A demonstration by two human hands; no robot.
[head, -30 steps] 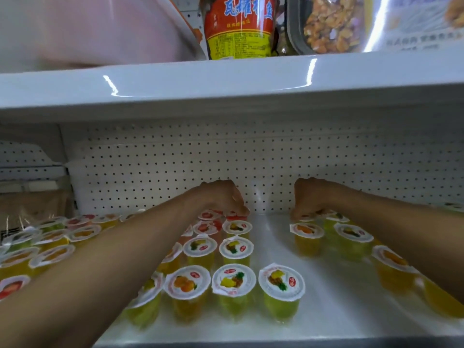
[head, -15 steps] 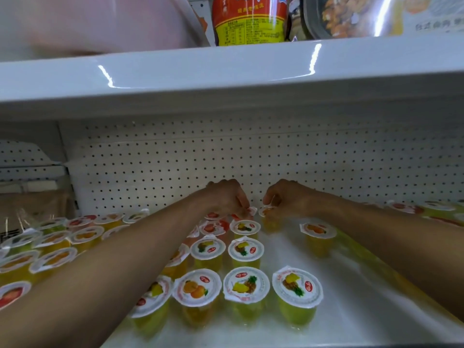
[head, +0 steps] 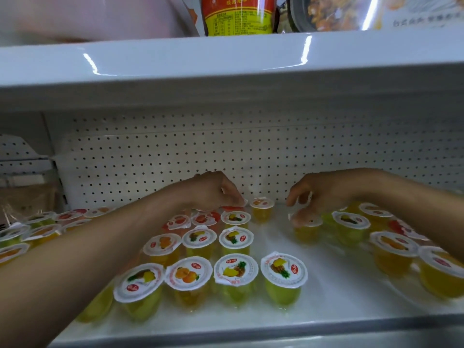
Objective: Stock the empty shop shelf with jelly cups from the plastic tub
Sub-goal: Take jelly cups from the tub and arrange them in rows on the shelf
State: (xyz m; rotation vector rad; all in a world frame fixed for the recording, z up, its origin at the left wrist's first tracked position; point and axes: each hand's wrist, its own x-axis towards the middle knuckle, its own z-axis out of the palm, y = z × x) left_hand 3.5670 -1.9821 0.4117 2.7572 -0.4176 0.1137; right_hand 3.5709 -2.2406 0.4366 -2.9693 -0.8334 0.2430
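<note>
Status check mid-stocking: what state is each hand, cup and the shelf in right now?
left hand: fingers curled onto the rear red jelly cup; grip unclear.
right hand: fingers curled round a yellow jelly cup from above.
lone orange jelly cup: upright, sealed, untouched, by the back panel.
front row of cups: four upright, sealed.
shelf: partly stocked; bare lane down the middle.

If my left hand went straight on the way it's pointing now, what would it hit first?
Most likely the lone orange jelly cup standing just beyond the fingertips of the left hand. Depth is unclear, so it could instead reach the pegboard back panel behind.
</note>
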